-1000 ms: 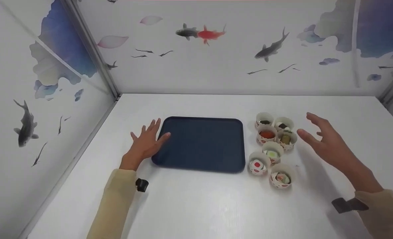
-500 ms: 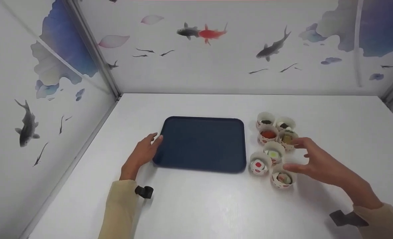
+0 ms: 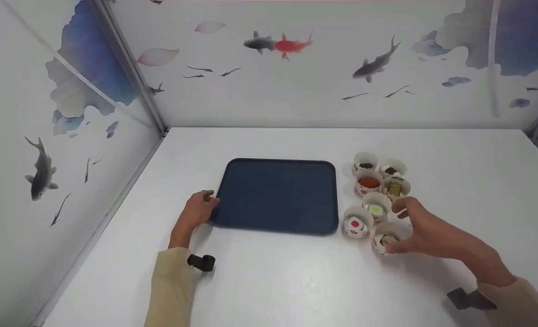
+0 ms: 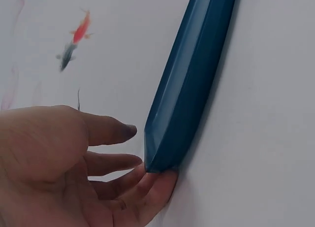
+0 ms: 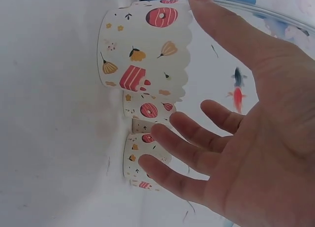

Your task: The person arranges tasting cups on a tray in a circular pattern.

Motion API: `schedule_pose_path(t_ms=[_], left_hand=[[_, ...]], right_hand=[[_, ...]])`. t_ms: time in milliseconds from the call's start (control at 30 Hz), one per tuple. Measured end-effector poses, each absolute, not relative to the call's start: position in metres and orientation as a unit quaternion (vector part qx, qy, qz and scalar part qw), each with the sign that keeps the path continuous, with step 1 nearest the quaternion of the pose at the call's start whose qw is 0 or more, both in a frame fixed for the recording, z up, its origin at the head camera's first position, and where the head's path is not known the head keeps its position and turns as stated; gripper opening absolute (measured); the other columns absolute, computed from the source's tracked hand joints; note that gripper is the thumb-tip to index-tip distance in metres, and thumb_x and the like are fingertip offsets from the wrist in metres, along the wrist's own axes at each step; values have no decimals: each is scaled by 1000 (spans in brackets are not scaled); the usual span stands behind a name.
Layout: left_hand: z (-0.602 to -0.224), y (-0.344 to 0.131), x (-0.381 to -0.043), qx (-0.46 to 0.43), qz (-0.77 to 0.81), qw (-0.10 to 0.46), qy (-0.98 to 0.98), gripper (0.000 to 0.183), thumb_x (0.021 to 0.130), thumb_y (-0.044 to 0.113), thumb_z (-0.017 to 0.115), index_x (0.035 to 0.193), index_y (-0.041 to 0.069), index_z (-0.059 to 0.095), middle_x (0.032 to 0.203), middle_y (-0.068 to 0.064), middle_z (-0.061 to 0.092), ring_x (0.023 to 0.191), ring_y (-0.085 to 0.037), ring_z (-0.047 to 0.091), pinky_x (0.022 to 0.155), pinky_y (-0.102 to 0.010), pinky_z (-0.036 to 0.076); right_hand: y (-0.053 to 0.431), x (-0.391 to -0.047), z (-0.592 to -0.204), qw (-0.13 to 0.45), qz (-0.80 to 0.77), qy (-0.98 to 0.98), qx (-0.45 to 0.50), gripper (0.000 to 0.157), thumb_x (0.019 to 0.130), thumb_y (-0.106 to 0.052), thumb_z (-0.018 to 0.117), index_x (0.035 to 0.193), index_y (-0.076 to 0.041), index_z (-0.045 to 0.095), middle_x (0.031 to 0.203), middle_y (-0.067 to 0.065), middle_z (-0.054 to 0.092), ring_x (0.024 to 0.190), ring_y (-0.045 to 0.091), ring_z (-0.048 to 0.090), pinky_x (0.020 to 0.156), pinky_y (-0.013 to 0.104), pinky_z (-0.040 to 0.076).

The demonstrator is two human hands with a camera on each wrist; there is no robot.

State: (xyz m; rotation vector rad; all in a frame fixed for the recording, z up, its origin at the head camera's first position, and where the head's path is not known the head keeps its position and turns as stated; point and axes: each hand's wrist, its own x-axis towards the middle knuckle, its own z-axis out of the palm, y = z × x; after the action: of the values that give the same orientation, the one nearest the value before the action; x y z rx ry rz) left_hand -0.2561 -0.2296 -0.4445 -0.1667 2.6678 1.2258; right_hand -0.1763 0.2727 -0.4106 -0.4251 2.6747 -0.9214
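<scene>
Seven white, scallop-rimmed paper cups with pink and orange prints point(image 3: 376, 199) stand clustered on the white tabletop point(image 3: 269, 277), around three o'clock of the dark blue, round-cornered rectangular tray point(image 3: 276, 196). I have the right hand point(image 3: 435, 232) at the nearest cup point(image 5: 142, 47), towards four o'clock; its fingers are spread, thumb by the rim, and I can't tell whether it touches. Just below nine o'clock, I see the left hand point(image 3: 196, 212), fingers relaxed against the tray's edge, thumb clear of it.
</scene>
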Motion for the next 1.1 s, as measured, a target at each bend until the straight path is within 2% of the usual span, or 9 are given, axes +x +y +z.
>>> schedule_pose_path(t_ms=[133, 300, 400, 600, 833, 1100], left_hand=[[-449, -234, -257, -66, 428, 103, 896, 45, 103, 9, 45, 148, -1, 44, 136, -26, 56, 114, -34, 63, 75, -33, 56], [-454, -235, -258, -64, 432, 112, 892, 45, 102, 3, 45, 146, 1, 47, 133, -25, 57, 110, -32, 65, 75, -33, 58], [-454, -234, -258, -62, 433, 113, 892, 45, 102, 2, 45, 146, 0, 47, 132, -26, 58, 110, -32, 65, 75, -33, 57], [-451, -235, -258, -58, 448, 109, 886, 45, 102, 1, 45, 146, -2, 45, 132, -28, 57, 109, -37, 66, 71, -33, 59], [-449, -235, -260, -55, 451, 111, 884, 45, 102, 1, 44, 146, -1, 45, 135, -28, 57, 115, -40, 64, 76, -37, 60], [-448, -231, -260, -57, 431, 105, 895, 43, 101, 3, 46, 143, -4, 46, 132, -29, 59, 114, -39, 65, 73, -35, 60]], right_hand=[[271, -177, -411, 146, -317, 924, -156, 88, 74, -48, 86, 129, -4, 33, 131, 19, 49, 121, 36, 52, 93, 49, 47], [271, -173, -417, 145, -307, 924, -175, 81, 74, -46, 86, 123, -5, 37, 118, 12, 53, 105, 24, 53, 84, 31, 47], [271, -172, -419, 141, -306, 923, -185, 79, 74, -44, 86, 123, -5, 37, 112, 9, 52, 97, 21, 52, 79, 25, 46], [270, -172, -419, 128, -312, 920, -199, 76, 77, -38, 86, 124, -5, 35, 110, 10, 53, 95, 20, 51, 75, 25, 45], [269, -171, -415, 114, -312, 921, -203, 70, 77, -32, 85, 122, -7, 37, 109, 9, 56, 93, 19, 55, 74, 25, 46], [261, -159, -398, 118, -311, 923, -191, 60, 81, -33, 81, 122, -10, 42, 110, 6, 57, 96, 19, 55, 76, 26, 48]])
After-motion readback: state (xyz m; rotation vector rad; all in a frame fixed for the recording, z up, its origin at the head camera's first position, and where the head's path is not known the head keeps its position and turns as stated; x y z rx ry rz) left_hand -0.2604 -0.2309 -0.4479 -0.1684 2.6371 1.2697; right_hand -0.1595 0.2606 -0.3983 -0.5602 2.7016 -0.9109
